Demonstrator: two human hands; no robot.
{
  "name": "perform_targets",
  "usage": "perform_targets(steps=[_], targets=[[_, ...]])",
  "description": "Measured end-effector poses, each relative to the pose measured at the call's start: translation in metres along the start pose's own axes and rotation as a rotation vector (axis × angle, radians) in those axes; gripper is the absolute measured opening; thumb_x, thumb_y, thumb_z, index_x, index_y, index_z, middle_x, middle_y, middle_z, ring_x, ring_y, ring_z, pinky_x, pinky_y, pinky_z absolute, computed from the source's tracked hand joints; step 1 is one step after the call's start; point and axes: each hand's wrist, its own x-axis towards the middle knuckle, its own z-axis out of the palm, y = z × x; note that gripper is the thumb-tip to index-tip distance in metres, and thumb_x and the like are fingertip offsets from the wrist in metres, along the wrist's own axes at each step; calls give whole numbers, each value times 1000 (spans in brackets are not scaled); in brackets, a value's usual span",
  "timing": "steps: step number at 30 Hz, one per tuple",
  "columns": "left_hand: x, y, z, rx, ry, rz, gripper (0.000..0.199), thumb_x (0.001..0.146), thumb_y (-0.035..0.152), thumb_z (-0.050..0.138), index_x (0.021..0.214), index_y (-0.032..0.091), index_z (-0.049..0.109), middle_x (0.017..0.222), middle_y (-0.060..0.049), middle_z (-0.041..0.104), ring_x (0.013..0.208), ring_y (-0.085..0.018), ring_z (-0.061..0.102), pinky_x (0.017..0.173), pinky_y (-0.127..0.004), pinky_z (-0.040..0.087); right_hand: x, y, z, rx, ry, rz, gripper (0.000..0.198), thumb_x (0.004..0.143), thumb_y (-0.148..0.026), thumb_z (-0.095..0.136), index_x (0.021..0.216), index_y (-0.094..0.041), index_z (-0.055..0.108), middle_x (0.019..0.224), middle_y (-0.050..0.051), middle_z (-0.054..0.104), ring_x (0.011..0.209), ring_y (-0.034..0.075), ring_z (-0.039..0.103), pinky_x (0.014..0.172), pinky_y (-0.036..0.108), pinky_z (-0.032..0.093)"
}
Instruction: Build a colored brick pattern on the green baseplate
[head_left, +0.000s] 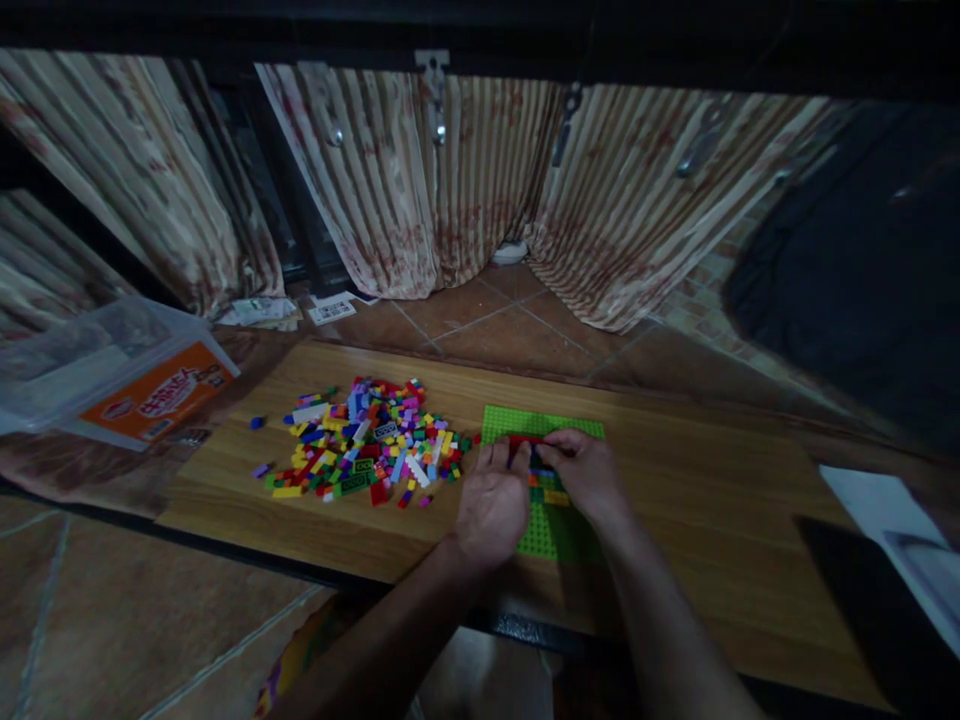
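Note:
Both hands work over a green studded baseplate (pixel 544 540) on the wooden board. My left hand (pixel 495 500) lies over the plate's left part, its fingers bent down onto the bricks there. My right hand (pixel 581 468) is closed in a pinch at the right end of a red brick row (pixel 529 438); whatever lies between its fingertips is too small to make out. Below the fingers, an orange brick (pixel 533 480) and a yellow brick (pixel 556 497) sit on the plate among blue ones. My left hand and fingers partly hide the bricks.
A heap of loose coloured bricks (pixel 375 445) spreads over the board (pixel 712 520) to the left. Beyond it stands a clear plastic box (pixel 112 370) with an orange label. White sheets (pixel 885 500) lie at the right, and striped curtains (pixel 390 190) hang behind.

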Motion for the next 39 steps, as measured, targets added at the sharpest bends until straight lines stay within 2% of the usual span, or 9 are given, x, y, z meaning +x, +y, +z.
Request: perform_targets(steps=[4, 7, 13, 18, 22, 26, 32, 39], targets=[[-2, -7, 3, -126, 64, 3, 41, 90, 16, 43, 130, 14, 51, 127, -14, 57, 114, -26, 53, 101, -42, 42, -3, -4, -4, 40, -1, -12, 22, 72, -39, 61, 77, -19, 69, 71, 4, 72, 67, 19, 65, 67, 32, 50], [1, -11, 0, -280, 89, -46, 42, 89, 16, 44, 131, 15, 50, 124, -10, 60, 114, -23, 54, 103, -37, 43, -2, -6, -10, 66, 39, 46, 27, 75, -41, 57, 80, -18, 69, 67, 4, 71, 64, 19, 64, 66, 33, 49], [9, -14, -10, -457, 85, -171, 43, 88, 12, 44, 130, 15, 51, 126, -11, 60, 111, -21, 59, 98, -35, 49, 2, -7, -26, -1, 159, 101, 34, 75, -46, 56, 81, -16, 70, 69, 7, 71, 66, 22, 64, 66, 33, 48], [10, -14, -13, -474, 71, -204, 45, 87, 10, 43, 131, 15, 50, 126, -12, 61, 107, -21, 62, 96, -35, 50, -1, -10, -29, -129, 173, 28, 32, 78, -42, 52, 84, -17, 71, 76, 8, 73, 71, 23, 65, 67, 33, 46], [9, -14, -10, -448, 69, -213, 45, 87, 11, 44, 132, 14, 49, 121, -13, 63, 105, -21, 64, 95, -35, 51, -5, -12, -20, -213, 146, -62, 35, 81, -41, 48, 90, -17, 72, 85, 9, 73, 77, 23, 65, 71, 34, 47], [8, -13, -6, -435, 76, -192, 43, 88, 12, 42, 130, 14, 51, 122, -12, 64, 110, -21, 61, 99, -35, 48, -8, -12, -11, -263, 103, -138, 38, 83, -42, 47, 95, -16, 71, 93, 12, 70, 82, 23, 64, 77, 38, 48], [7, -13, -5, -437, 69, -194, 42, 89, 14, 42, 129, 14, 52, 122, -12, 64, 113, -21, 61, 102, -34, 46, -10, -12, -5, -319, 59, -248, 37, 84, -42, 48, 94, -15, 72, 95, 13, 68, 88, 26, 62, 84, 41, 47], [7, -12, -5, -447, 71, -186, 42, 87, 13, 42, 128, 12, 52, 122, -12, 64, 114, -21, 60, 103, -34, 46, -10, -10, -5, -322, 73, -296, 33, 85, -40, 47, 91, -18, 72, 92, 11, 69, 88, 25, 62, 83, 40, 46]])
